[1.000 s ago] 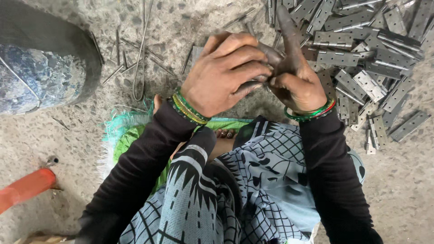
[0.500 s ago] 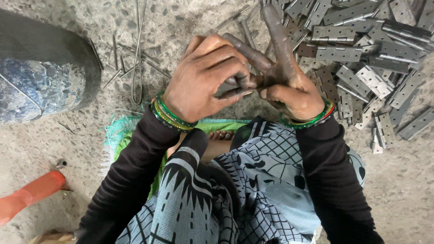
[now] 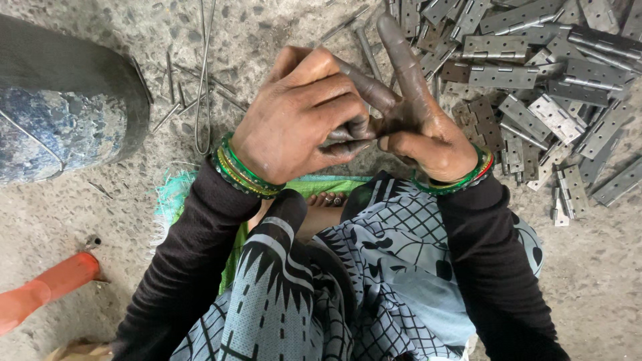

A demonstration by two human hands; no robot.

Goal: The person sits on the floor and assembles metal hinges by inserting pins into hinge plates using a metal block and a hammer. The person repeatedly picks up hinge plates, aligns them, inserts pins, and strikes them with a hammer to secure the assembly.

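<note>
My left hand (image 3: pixel 301 117) and my right hand (image 3: pixel 421 127) meet in front of me, over my lap. Together they grip a small dark metal piece (image 3: pixel 348 134), mostly hidden between the fingers; it looks like a hinge part. My left fingers curl over it from the left. My right hand pinches it from the right, with the forefinger stretched straight up. Both wrists carry green and red bangles. A heap of grey metal hinges (image 3: pixel 535 80) lies on the ground just right of my right hand.
Thin metal pins and wires (image 3: pixel 200 80) lie on the concrete floor at the upper left of my hands. A large dark, worn round object (image 3: pixel 60 113) stands at the far left. An orange handle (image 3: pixel 47 287) lies at the lower left. A green mat (image 3: pixel 180 200) lies under me.
Both hands have shifted slightly toward me and to the left, still closed on the piece. My right forefinger now stands out straighter.
</note>
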